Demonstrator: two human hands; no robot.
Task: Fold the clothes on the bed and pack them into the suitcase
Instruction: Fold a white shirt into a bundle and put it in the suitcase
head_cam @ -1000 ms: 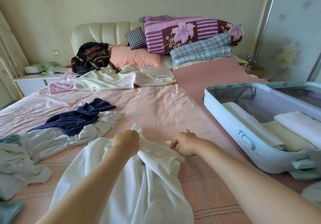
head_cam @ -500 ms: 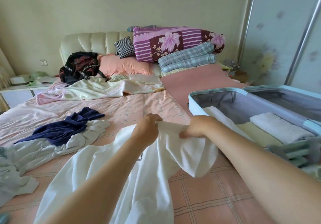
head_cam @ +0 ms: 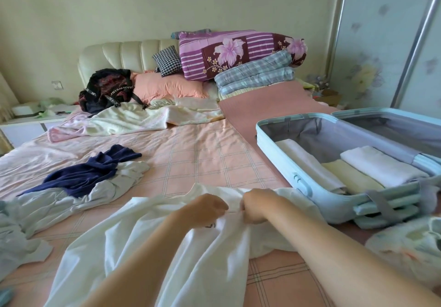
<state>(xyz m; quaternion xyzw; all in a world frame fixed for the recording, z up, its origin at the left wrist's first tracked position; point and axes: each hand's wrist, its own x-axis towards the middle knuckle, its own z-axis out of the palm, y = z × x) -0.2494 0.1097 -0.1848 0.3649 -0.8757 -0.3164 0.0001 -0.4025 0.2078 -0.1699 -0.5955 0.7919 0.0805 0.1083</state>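
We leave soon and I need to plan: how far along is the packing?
Done: three folded pieces, white, pale yellow and white, lie in the open light-blue hard-shell suitcase. In hand: the left hand and right hand both grip the white garment spread on the pink checked bed, not yet folded. To do: the crumpled navy blue garment and the pale crumpled clothes under it.

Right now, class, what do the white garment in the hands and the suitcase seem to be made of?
White garment: thin soft cloth, probably cotton, matte; it drapes and creases. Suitcase: hard moulded plastic shell, pale blue, slight sheen; rigid rounded rim.
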